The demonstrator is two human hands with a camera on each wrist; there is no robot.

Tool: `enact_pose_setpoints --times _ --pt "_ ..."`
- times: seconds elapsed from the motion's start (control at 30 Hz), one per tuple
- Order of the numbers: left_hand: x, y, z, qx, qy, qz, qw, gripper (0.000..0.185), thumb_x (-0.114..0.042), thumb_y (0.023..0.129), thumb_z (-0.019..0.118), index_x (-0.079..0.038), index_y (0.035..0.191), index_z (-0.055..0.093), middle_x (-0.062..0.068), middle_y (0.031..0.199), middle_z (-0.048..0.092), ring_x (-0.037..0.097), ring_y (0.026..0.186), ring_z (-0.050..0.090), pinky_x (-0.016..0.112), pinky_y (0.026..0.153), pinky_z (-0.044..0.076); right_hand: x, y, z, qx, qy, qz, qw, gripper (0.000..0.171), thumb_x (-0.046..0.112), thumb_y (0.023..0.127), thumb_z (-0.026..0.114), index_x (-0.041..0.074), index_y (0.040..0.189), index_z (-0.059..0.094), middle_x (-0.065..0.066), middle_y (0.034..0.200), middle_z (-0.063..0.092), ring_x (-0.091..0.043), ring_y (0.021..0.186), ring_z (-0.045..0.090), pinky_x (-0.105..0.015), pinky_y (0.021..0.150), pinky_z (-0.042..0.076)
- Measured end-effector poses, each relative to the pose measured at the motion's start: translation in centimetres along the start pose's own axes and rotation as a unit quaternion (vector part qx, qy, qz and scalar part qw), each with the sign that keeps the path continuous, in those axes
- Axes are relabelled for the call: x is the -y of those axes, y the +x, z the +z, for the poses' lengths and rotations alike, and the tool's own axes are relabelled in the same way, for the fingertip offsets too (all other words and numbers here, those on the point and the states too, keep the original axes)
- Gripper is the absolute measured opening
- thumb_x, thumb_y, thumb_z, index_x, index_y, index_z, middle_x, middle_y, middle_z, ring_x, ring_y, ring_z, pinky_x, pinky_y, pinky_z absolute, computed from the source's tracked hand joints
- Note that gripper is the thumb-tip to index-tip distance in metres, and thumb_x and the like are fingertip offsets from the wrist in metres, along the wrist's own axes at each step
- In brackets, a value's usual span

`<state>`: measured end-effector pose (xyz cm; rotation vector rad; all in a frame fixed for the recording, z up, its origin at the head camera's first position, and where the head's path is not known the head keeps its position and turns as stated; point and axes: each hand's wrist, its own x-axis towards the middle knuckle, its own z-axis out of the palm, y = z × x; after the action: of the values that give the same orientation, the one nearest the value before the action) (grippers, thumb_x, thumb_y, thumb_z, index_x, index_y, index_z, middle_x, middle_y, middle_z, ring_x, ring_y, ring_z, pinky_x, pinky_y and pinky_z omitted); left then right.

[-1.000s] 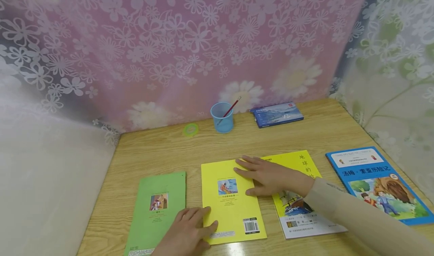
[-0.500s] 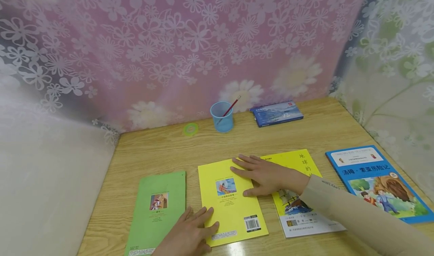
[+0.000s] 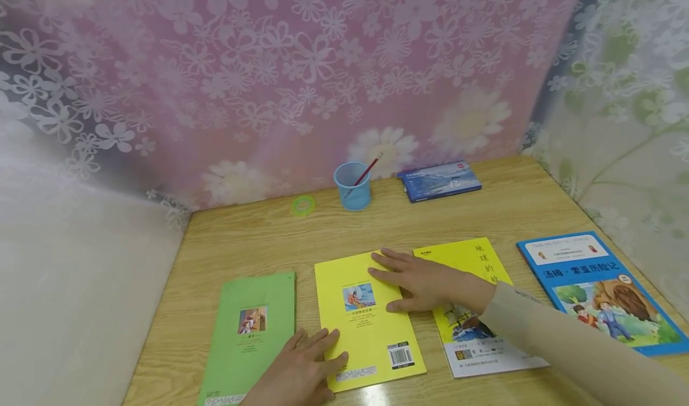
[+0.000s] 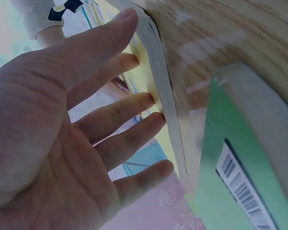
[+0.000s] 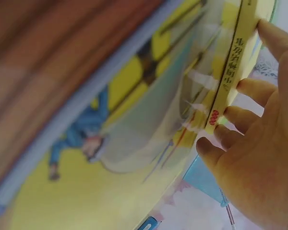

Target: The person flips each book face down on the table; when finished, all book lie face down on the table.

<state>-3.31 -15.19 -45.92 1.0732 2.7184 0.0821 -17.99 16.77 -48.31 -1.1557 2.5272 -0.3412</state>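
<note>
A yellow book (image 3: 363,334) lies back cover up, with a small picture and a barcode. My left hand (image 3: 298,370) touches its lower left edge with extended fingers; in the left wrist view the fingertips (image 4: 156,120) lie along the side where the pages show. Across the book's upper right part my right hand (image 3: 425,280) rests with spread fingers, and the right wrist view has them by the spine (image 5: 235,62). A green book (image 3: 258,310) lies to the left, close beside my left hand. Under my right wrist is another yellow book (image 3: 463,253) with a ship picture, partly hidden.
A blue book (image 3: 603,292) lies at the right. Along the back stand a light blue cup (image 3: 352,200) with a pencil (image 3: 368,168) in it, a green tape roll (image 3: 303,205) and a flat blue box (image 3: 441,182). Flowered curtains (image 3: 301,95) border the wooden table (image 3: 242,238).
The yellow book between my hands has turned slightly, its top shifting left, by half a second ago. My hands have moved slightly with it; since then almost nothing differs.
</note>
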Motion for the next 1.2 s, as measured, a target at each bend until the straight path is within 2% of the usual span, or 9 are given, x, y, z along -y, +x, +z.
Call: enact_pose_setpoints --times 0.17,0.4,0.6,0.77,0.9,1.07,1.2 --pt "-0.1 0.1 -0.2 -0.021 0.021 0.011 0.9995 0.057 -0.051 0.086 0.082 -0.035 0.140 0.068 0.005 0.153 0.061 0.029 0.139 0.059 0.058 0.110 0.051 0.5 -1.0 -0.2 -0.001 -0.006 0.009 1.000 0.073 0.056 0.103 0.059 0.027 0.166 0.035 -0.004 0.178 0.019 -0.031 0.166 0.016 -0.057 0.129 0.028" --pt "-0.3 0.8 -0.7 -0.068 0.021 0.009 0.9975 0.028 -0.047 0.092 0.079 -0.032 0.116 0.077 -0.002 0.127 0.072 0.021 0.120 0.066 0.049 0.104 0.054 0.8 -3.2 -0.1 -0.008 0.011 0.019 1.000 0.058 0.045 0.106 0.061 0.021 0.157 0.051 -0.007 0.173 0.033 -0.030 0.158 0.037 -0.051 0.123 0.041" --pt "-0.4 2.0 -1.4 -0.045 0.014 -0.006 0.9989 0.021 -0.046 0.094 0.077 -0.031 0.109 0.077 -0.008 0.116 0.072 0.016 0.110 0.067 0.043 0.099 0.055 1.1 -5.8 0.2 -0.022 0.045 0.042 0.998 0.049 0.041 0.106 0.063 0.021 0.151 0.060 -0.006 0.167 0.044 -0.029 0.155 0.043 -0.051 0.121 0.044" --pt "-0.4 3.3 -1.7 -0.060 0.031 0.010 0.9977 0.021 -0.046 0.094 0.077 -0.030 0.107 0.077 -0.008 0.113 0.071 0.015 0.104 0.067 0.037 0.092 0.056 1.3 -7.9 0.6 -0.046 0.053 0.027 0.997 0.043 0.036 0.104 0.067 0.020 0.144 0.066 -0.009 0.164 0.047 -0.032 0.152 0.046 -0.053 0.117 0.047" --pt "-0.3 4.4 -2.0 -0.065 0.039 0.020 0.9969 0.022 -0.047 0.094 0.077 -0.031 0.109 0.078 -0.007 0.115 0.073 0.014 0.102 0.068 0.034 0.086 0.055 1.4 -9.4 1.0 -0.062 0.052 0.020 0.997 0.041 0.037 0.104 0.066 0.023 0.142 0.067 -0.008 0.164 0.048 -0.032 0.151 0.047 -0.053 0.115 0.049" --pt "-0.2 6.1 -2.4 -0.049 0.040 0.028 0.9976 0.027 -0.047 0.094 0.077 -0.031 0.115 0.079 -0.006 0.118 0.073 0.014 0.101 0.068 0.034 0.084 0.057 1.5 -11.0 1.4 -0.062 0.067 0.043 0.995 0.040 0.041 0.104 0.066 0.029 0.142 0.066 -0.004 0.165 0.046 -0.031 0.152 0.046 -0.054 0.116 0.047" --pt "-0.2 7.8 -2.7 -0.044 0.026 0.032 0.9982 0.030 -0.046 0.094 0.078 -0.028 0.118 0.080 -0.005 0.120 0.072 0.013 0.102 0.068 0.032 0.083 0.058 1.6 -12.8 1.9 -0.081 0.095 0.064 0.990 0.042 0.047 0.104 0.063 0.031 0.144 0.065 -0.003 0.164 0.047 -0.033 0.151 0.047 -0.054 0.114 0.049"
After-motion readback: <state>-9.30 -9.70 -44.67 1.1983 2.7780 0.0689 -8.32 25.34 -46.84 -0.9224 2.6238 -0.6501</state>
